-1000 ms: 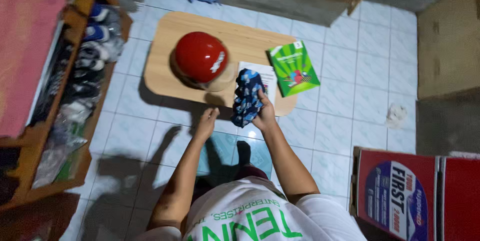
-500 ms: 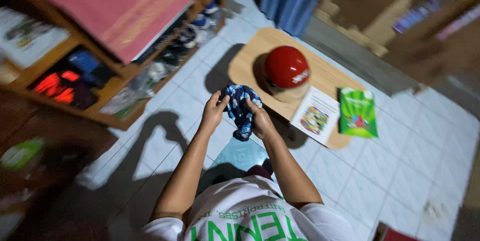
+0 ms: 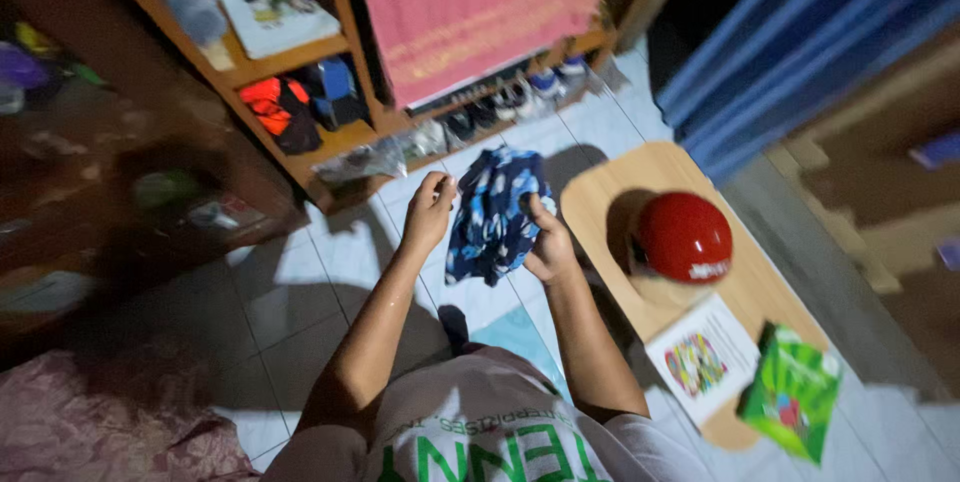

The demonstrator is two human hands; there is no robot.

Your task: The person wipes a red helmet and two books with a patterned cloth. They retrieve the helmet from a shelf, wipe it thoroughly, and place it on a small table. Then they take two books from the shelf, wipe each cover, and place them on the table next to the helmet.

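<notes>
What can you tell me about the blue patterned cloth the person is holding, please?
The blue patterned cloth is a soft, crumpled fabric, dark blue with pale blue and white blotches. It hangs partly opened in the air above the tiled floor, held up at its top edge between the left hand and the right hand, its lower part drooping in loose folds. It hangs left of the low wooden table, apart from it.

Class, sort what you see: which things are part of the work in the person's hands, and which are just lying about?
In hand:
blue patterned cloth
left hand
right hand

Lying about:
red helmet
wooden board
white booklet
green book
wooden shelf
pink cloth
</notes>
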